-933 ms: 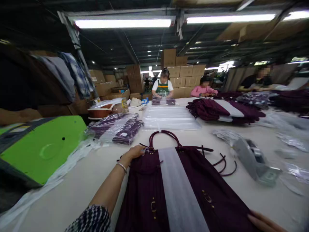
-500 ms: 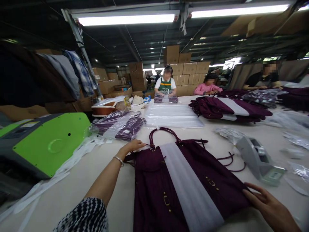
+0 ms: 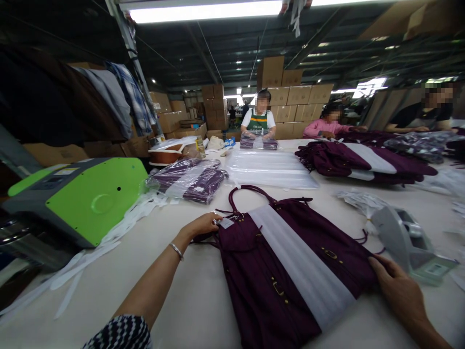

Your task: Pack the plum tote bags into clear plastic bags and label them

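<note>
A dark purple handbag (image 3: 250, 271) lies on the table in front of me, a white paper-like band (image 3: 301, 266) running down its front. Its looped handles (image 3: 250, 189) point away from me. At the bag's upper left corner, my left hand (image 3: 203, 225) pinches a small white tag (image 3: 226, 223); whether the fingers hold the tag itself or its string is hard to see. My right hand (image 3: 399, 291) grips the bag's right edge, thumb on top and the other fingers mostly hidden.
A green and grey machine (image 3: 98, 198) stands left beside white strips. Farther back are a plastic-wrapped bag (image 3: 192, 182), clear plastic sheets (image 3: 269, 169) and stacked purple bags (image 3: 348, 157). A grey tape dispenser (image 3: 407, 237) stands right. Co-workers sit across the table.
The white tag now shows at my left fingertips. My right hand has closed onto the bag's edge, where its fingers were more spread. The view has shifted slightly.
</note>
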### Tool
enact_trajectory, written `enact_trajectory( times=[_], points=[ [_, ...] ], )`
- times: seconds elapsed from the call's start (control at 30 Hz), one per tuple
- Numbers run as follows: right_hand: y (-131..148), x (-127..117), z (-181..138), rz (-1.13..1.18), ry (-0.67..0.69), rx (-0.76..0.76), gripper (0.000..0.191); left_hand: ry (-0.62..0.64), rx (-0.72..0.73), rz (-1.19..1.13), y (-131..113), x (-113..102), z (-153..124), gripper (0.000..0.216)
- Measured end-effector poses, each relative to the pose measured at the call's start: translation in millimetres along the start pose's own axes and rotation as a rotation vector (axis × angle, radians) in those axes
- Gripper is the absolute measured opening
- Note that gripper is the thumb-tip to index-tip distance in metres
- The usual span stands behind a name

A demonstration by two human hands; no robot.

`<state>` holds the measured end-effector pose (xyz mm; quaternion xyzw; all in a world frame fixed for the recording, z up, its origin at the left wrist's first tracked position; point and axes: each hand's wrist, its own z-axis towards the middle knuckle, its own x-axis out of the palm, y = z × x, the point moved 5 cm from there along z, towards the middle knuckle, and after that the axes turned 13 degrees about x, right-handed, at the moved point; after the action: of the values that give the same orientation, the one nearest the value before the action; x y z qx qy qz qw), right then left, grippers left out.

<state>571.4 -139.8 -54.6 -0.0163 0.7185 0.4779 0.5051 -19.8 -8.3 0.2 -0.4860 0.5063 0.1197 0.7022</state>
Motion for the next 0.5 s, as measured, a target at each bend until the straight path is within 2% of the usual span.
enact_trajectory(
  times=[0.13, 0.23, 0.33, 0.4, 0.43, 0.47, 0.5],
  points=[
    [-4.3, 2.6, -1.6, -0.027, -0.015, 0.014, 0.063, -0.039, -0.041, 0.065, -6.3, -3.4, -0.1, 0.022],
    [3.7, -3.1, 0.6, -0.063, 0.018, 0.016, 0.067, -0.154, -0.103, 0.109, -15.5, -11.4, -3.1, 0.024],
    [38.4, -24.7, -9.6, -0.064, -0.116, -0.093, 0.077, -0.334, -0.18, 0.109, -26.7, -24.7, -4.5, 0.023],
    [72.9, -34.5, -29.1, 0.032, -0.186, -0.15, 0.074, -0.428, -0.237, 0.06, -34.7, -29.8, -2.4, 0.025],
    [91.3, -31.4, -41.6, 0.11, -0.132, -0.149, 0.068, -0.452, -0.26, 0.016, -39.5, -28.9, 0.1, 0.027],
    [110.0, -21.8, -55.9, 0.198, -0.023, -0.131, 0.06, -0.458, -0.274, -0.041, -45.2, -24.8, 3.3, 0.029],
    [129.1, -4.2, -72.2, 0.297, 0.17, -0.096, 0.055, -0.449, -0.278, -0.107, -52.1, -17.5, 6.9, 0.032]
  ],
)
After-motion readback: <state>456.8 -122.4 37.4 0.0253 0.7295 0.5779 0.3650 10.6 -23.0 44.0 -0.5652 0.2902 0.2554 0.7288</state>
